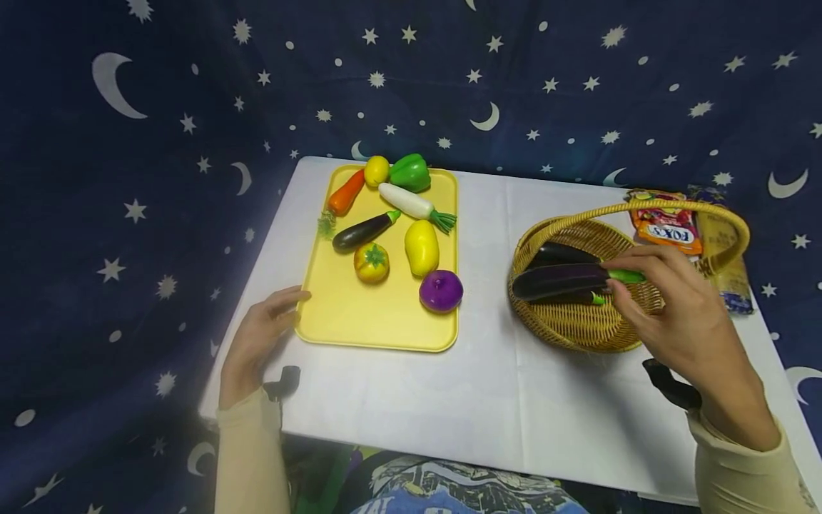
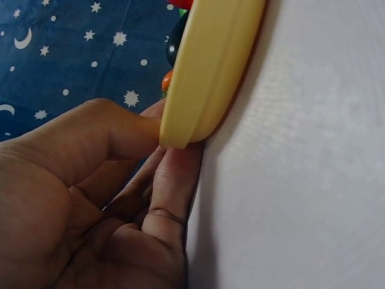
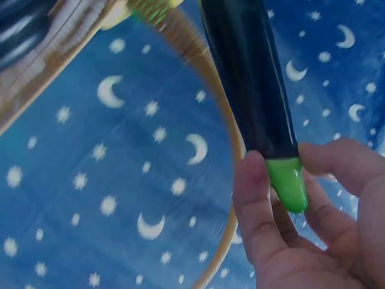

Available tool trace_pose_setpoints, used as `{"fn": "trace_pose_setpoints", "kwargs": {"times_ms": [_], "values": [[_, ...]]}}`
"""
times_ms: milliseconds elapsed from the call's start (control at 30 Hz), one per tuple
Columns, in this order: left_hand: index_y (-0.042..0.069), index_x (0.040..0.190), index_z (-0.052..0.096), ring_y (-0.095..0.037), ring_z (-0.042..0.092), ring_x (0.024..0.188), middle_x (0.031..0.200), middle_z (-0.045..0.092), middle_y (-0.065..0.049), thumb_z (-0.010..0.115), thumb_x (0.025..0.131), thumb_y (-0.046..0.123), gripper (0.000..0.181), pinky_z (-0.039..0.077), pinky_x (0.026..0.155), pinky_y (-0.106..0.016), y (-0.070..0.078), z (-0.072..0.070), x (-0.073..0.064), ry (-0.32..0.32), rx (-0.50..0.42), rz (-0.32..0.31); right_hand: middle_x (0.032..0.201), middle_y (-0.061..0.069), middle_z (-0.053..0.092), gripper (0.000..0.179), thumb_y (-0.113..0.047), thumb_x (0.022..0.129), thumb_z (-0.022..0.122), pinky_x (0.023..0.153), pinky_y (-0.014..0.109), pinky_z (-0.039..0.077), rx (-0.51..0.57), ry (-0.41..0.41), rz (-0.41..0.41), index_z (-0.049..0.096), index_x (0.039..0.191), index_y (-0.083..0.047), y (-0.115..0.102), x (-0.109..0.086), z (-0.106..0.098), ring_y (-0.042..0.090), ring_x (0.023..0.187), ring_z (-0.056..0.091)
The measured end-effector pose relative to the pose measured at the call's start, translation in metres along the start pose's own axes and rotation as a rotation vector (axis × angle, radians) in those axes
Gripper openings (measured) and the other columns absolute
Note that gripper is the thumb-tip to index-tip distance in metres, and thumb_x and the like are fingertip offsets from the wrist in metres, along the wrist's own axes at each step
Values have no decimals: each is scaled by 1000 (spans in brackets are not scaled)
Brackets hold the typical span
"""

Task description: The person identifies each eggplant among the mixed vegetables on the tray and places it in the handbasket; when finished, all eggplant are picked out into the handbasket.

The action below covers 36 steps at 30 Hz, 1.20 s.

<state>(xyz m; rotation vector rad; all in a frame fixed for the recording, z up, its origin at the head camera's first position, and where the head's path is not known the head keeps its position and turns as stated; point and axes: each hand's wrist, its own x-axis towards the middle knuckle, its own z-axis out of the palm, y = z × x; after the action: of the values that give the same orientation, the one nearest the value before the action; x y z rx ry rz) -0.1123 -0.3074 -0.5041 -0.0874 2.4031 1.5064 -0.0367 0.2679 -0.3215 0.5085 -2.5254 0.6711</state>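
Note:
My right hand (image 1: 681, 307) pinches a long dark eggplant (image 1: 559, 280) near its green stem end, over the wicker basket (image 1: 578, 339). In the right wrist view the thumb and fingers lie on either side of the eggplant (image 3: 249, 78), just above its green cap. Below it, other dark eggplants (image 1: 561, 253) lie in the basket. At the left, my left hand (image 1: 260, 332) grips the edge of the yellow tray (image 1: 359, 328). The left wrist view has the thumb at the rim of the tray (image 2: 210, 72) and a finger underneath.
The tray bears a carrot (image 1: 347, 193), lemon (image 1: 377, 171), green pepper (image 1: 411, 173), white radish (image 1: 406, 200), small eggplant (image 1: 364, 233), mango (image 1: 422, 248), yellow tomato-like fruit (image 1: 371, 263) and purple onion (image 1: 441, 291). Behind the arched basket handle (image 1: 642, 206) lie snack packets (image 1: 668, 232).

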Motion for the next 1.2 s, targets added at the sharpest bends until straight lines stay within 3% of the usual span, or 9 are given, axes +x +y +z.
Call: {"fn": "trace_pose_setpoints", "kwargs": {"times_ms": [133,267,433,567,800,1200], "values": [[11,144,67,-37,32,163,168,48,-10,69,99,12,44,21,135,-62,-1,0,0,10,2,-4,125,23,68,22,-14,100,69,101,1,33,-80,-47,30,73,117,1,9,0,-12,34,107,59],[11,143,67,-37,33,163,169,47,-11,70,98,10,45,21,135,-62,-3,1,1,20,-2,-8,123,19,69,33,5,84,79,76,14,39,-144,-145,33,74,116,-4,22,2,-9,23,87,57],[11,143,67,-37,32,163,168,47,-11,70,99,10,45,22,135,-62,-6,0,4,14,8,10,112,12,67,38,3,79,86,56,25,43,-163,-277,22,74,112,-10,37,2,3,10,68,50],[12,144,67,-35,31,164,168,48,-8,68,101,11,43,21,136,-60,-8,1,4,11,-3,-6,109,9,67,35,2,80,87,56,26,46,-148,-328,7,75,110,-11,44,2,10,7,70,49],[14,145,66,-34,29,165,169,48,-6,67,101,11,44,19,136,-60,-4,0,3,6,-4,-40,111,11,70,29,-2,84,85,61,30,51,-144,-449,11,76,110,-12,56,4,16,13,76,60],[15,145,66,-34,28,165,170,46,-5,68,101,11,44,19,136,-61,1,0,4,12,-6,-78,101,3,69,29,2,80,88,67,34,57,-150,-556,-111,72,99,-14,69,21,22,14,87,63]]}}
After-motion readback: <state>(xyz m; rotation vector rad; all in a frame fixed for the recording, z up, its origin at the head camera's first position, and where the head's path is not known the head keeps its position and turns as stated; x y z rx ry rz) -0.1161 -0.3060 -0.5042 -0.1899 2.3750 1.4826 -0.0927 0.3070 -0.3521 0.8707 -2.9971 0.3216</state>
